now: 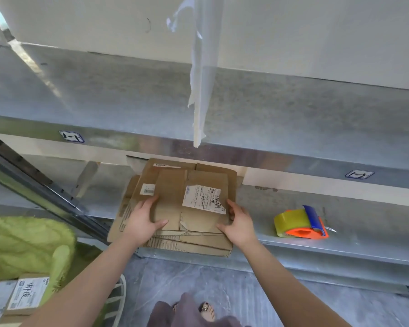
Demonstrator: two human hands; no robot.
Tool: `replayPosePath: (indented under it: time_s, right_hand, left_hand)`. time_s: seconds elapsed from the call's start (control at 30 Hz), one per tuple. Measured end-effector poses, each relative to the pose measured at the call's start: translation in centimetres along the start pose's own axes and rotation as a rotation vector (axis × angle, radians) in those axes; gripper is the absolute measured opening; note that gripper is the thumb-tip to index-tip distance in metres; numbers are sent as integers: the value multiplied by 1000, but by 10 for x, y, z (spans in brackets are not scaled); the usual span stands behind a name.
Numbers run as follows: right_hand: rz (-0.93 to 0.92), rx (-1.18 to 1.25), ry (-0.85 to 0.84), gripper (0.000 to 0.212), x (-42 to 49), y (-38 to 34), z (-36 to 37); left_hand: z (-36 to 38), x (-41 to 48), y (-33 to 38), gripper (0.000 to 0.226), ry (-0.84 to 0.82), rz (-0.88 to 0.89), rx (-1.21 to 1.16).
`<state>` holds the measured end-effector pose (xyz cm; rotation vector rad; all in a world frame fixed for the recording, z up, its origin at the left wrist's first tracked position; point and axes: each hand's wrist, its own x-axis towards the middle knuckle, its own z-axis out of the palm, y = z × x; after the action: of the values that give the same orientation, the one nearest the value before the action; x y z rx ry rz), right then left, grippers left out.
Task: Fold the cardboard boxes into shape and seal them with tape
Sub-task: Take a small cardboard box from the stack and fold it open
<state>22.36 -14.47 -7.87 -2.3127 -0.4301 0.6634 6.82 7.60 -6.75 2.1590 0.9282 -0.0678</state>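
Your left hand (143, 220) and right hand (237, 224) clasp the side edges of the top flat box (172, 201) on the stack (198, 244), so lifting and squaring it open likely comes next.

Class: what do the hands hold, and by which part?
The top flattened box: left hand on its left edge, right hand on its right edge.
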Motion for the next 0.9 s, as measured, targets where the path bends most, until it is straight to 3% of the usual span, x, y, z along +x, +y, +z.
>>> replayPosePath:
  time_s: [0.33, 0.6, 0.9]
  right_hand:
    - [-7, 124, -21, 83, -1, 0, -1]
    - [-92, 102, 80, 83, -15, -5, -12]
    - [-228, 166, 279, 98, -77, 7, -57]
  left_hand:
    - [-8, -21, 17, 73, 172, 57, 69]
    - [-19, -24, 21, 79, 122, 128, -16]
    - [-24, -53, 59, 97, -22, 284, -139]
